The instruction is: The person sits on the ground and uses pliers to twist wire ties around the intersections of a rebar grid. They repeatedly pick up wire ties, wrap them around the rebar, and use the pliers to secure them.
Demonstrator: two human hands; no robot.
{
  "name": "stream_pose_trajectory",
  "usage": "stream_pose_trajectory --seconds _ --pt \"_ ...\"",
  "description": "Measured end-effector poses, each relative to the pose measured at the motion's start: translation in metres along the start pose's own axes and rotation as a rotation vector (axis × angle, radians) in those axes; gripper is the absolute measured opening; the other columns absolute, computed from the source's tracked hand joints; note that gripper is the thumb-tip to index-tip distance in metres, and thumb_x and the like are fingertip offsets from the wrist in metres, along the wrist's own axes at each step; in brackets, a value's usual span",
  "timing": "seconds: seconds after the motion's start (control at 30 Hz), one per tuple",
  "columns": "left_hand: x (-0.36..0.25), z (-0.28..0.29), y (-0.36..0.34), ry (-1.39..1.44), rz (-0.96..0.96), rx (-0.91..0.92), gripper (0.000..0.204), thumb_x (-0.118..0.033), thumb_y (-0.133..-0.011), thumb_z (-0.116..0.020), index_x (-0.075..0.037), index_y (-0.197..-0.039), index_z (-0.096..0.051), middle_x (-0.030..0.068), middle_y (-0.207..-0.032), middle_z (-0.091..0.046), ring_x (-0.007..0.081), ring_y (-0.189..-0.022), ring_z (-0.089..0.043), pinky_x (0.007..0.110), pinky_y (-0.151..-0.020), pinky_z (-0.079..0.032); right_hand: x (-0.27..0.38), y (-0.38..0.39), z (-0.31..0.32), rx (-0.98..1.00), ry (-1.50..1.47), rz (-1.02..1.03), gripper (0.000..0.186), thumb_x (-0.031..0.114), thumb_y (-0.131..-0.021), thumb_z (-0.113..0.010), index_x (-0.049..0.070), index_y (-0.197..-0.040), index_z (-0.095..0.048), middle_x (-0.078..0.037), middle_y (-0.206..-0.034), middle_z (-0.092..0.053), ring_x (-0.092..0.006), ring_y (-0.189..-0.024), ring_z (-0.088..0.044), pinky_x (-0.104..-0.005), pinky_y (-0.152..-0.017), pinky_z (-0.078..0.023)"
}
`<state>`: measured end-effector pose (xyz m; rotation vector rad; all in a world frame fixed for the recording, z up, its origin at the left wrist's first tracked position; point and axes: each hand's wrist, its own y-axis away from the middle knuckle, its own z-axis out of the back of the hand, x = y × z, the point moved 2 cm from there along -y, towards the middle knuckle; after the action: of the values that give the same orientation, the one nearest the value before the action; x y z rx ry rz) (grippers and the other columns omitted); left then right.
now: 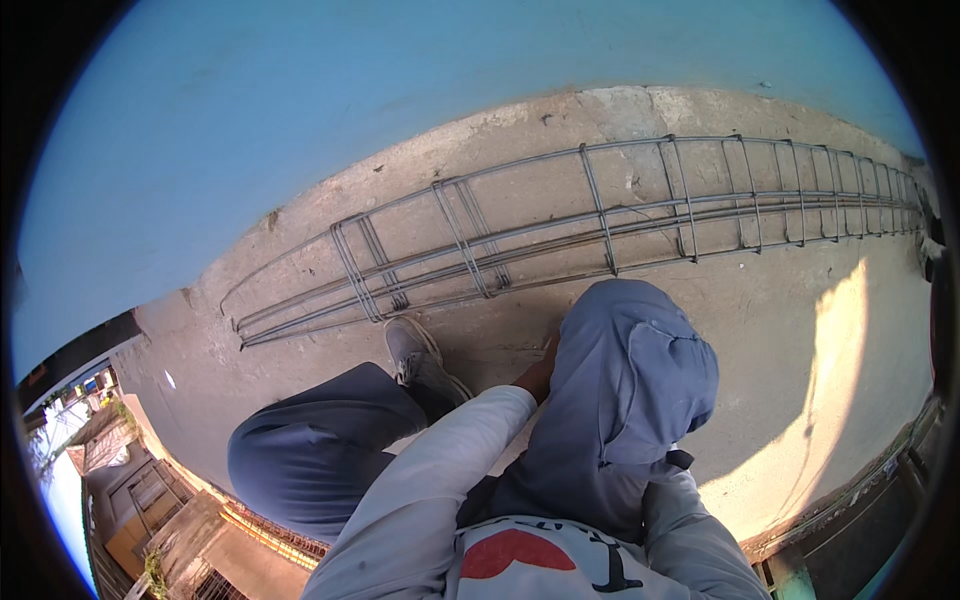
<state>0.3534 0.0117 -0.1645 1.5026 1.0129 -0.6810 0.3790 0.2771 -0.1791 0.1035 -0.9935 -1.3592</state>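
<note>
A long cage of steel rebar [600, 215] with rectangular stirrups lies on the concrete in front of me, running from the left out to the far right. My left arm, in a pale sleeve, reaches down between my legs. Only the wrist and a bit of my left hand [541, 375] show, since my right knee covers the fingers; what they hold or touch cannot be made out. On the right, the other sleeve runs down beside my bent right leg, and my right hand is hidden behind it. The nearest thing to both arms is that raised knee.
My left shoe [413, 350] stands close to the near side of the cage. Beyond the cage rises a blue wall [400, 90]. A strip of sunlight [835, 350] crosses the concrete at right. Low buildings [140, 490] appear at the lower left.
</note>
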Motion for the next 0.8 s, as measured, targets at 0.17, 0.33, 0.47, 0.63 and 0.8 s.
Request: stream_pose_trajectory --seconds 0.17,0.33,0.47,0.63,0.8 --pt "-0.004 -0.004 -0.002 -0.004 -0.052 0.018 0.035 -0.028 -0.092 -0.064 -0.007 -0.121 -0.065 0.0216 -0.115 -0.066 0.0409 -0.101 -0.066 0.047 -0.089 -0.051 -0.013 -0.005 0.016 0.073 -0.072 -0.014 0.043 0.025 -0.095 -0.065 0.009 -0.133 -0.054 -0.012 -0.114 -0.061 -0.0264 -0.098 -0.061 -0.0399 -0.083 -0.053" --pt "-0.013 0.004 -0.021 -0.259 -0.207 -0.074 0.036 -0.032 -0.093 -0.061 -0.007 -0.119 -0.066 0.0227 -0.112 -0.068 0.0411 -0.1 -0.067 0.047 -0.088 -0.052 -0.014 -0.027 0.025 0.141 -0.189 -0.022 0.04 0.025 -0.097 -0.063 0.008 -0.132 -0.054 -0.01 -0.11 -0.062 -0.024 -0.093 -0.062 -0.0382 -0.081 -0.053" --pt "-0.032 0.023 -0.038 -0.643 -0.283 -0.105 0.029 -0.026 -0.092 -0.063 -0.007 -0.112 -0.068 0.0198 -0.109 -0.07 0.0405 -0.1 -0.067 0.047 -0.087 -0.052 -0.017 -0.031 0.036 0.231 -0.38 -0.034 0.039 0.025 -0.098 -0.061 0.007 -0.131 -0.054 -0.009 -0.107 -0.063 -0.0221 -0.09 -0.062 -0.0369 -0.079 -0.053" --pt "-0.078 0.066 -0.044 -0.684 -0.209 -0.221 0.018 -0.015 -0.09 -0.068 -0.005 -0.105 -0.07 0.0172 -0.105 -0.071 0.0379 -0.097 -0.068 0.045 -0.085 -0.054 -0.021 -0.027 0.07 0.375 -0.765 -0.012 0.037 0.025 -0.099 -0.059 0.006 -0.13 -0.054 -0.007 -0.103 -0.064 -0.0196 -0.086 -0.063 -0.0352 -0.077 -0.053" --pt "-0.133 0.104 -0.048 -0.759 -0.11 -0.363 0.018 -0.016 -0.094 -0.067 -0.002 -0.106 -0.07 0.0177 -0.101 -0.073 0.0337 -0.094 -0.071 0.043 -0.084 -0.054 -0.013 -0.033 0.104 0.483 -0.988 -0.164 0.04 0.02 -0.098 -0.058 0.005 -0.135 -0.053 -0.006 -0.101 -0.066 -0.0154 -0.082 -0.061 -0.0319 -0.072 -0.05"
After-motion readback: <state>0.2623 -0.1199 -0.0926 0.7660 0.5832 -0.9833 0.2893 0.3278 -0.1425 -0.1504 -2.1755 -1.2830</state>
